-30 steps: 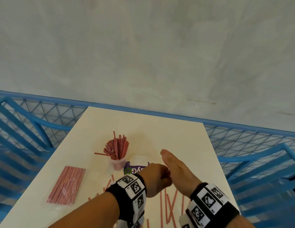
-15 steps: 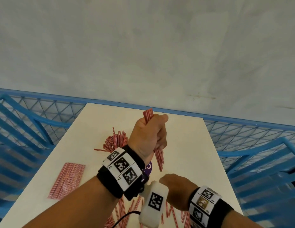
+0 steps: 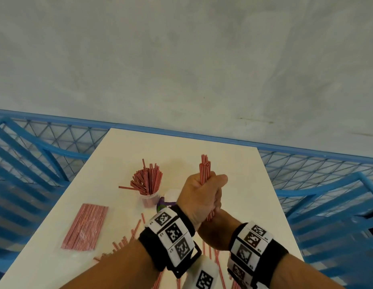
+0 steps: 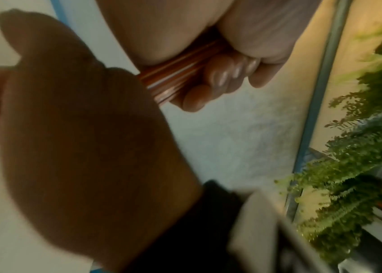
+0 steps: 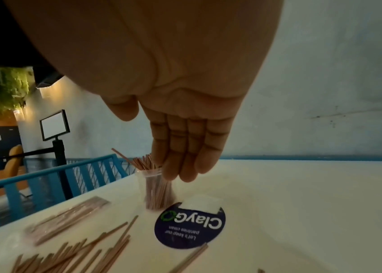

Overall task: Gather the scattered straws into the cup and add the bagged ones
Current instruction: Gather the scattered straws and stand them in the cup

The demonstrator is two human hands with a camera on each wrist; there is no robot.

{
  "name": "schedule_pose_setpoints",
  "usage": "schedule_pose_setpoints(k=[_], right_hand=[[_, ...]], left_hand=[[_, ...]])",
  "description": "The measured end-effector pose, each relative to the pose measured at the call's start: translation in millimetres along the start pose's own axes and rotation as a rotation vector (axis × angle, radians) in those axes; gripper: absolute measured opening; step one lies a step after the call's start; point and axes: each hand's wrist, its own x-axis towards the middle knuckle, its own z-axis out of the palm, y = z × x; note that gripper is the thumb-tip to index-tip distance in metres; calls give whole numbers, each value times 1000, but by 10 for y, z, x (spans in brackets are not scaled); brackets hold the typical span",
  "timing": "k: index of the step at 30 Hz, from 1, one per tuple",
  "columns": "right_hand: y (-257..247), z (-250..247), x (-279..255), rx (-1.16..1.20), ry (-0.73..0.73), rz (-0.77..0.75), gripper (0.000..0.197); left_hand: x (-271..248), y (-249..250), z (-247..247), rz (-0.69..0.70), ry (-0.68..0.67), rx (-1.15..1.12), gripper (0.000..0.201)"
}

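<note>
Above the table [image 3: 233, 163], the left hand [image 3: 199, 197] grips a straw bundle [image 3: 205, 170] over the flat, empty right hand [image 3: 217, 228], the cup [image 3: 149, 200] part-filled, loose straws [image 5: 87, 253] and bagged straws [image 3: 85, 226] remaining.

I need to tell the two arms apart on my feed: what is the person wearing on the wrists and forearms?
Both forearms are bare, no sleeves. Each wrist carries a wide black band faced with white panels printed with square black-and-white fiducial markers; the right band looks the same. Below the left wrist hangs a white camera housing with its own marker. No gloves or rings visible on the left hand or the right hand.
</note>
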Motion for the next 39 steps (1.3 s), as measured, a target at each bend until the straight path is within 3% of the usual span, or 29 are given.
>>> schedule_pose_setpoints(k=[3,5,6,9,11,12,15,18,23,27,29,33,35,39], right_hand=[[86,70,-63,-212,-91,-86,28],[260,58,-103,-229,-98,-46,30],[362,-6,-109,-159,-22,-25,31],[448,-479,-229,399,385,34,28],[276,-857,-351,587,574,-81,30],[154,-979,-406,617,598,-152,33],[-191,-939,-441,540,448,-190,47],[-323,-612,-357,465,281,-182,51],[-188,-708,-305,580,436,-134,49],[-260,-584,-290,494,321,-150,50],[-193,-604,-285,544,368,-152,48],[69,-656,-288,686,505,-70,39],[141,-523,-260,495,389,-10,32],[133,-90,-157,6,-49,16,33]], left_hand=[[15,64,-18,-20,-25,14,51],[15,119,-99,-23,-44,105,46],[9,110,-160,-23,-58,185,44],[-35,-50,-368,-48,-131,586,41],[-70,-171,-464,-92,-203,840,38],[-78,-218,-485,-108,-225,910,38],[-62,-264,-415,-93,-237,918,36],[-44,-274,-300,-53,-223,932,18],[-26,-302,-397,-59,-207,938,34],[-27,-288,-259,-1,-208,962,24],[-19,-298,-349,-42,-195,899,31],[21,-149,-557,-85,-53,719,49],[47,27,-528,-57,12,502,49],[90,342,-317,26,-37,108,50]])
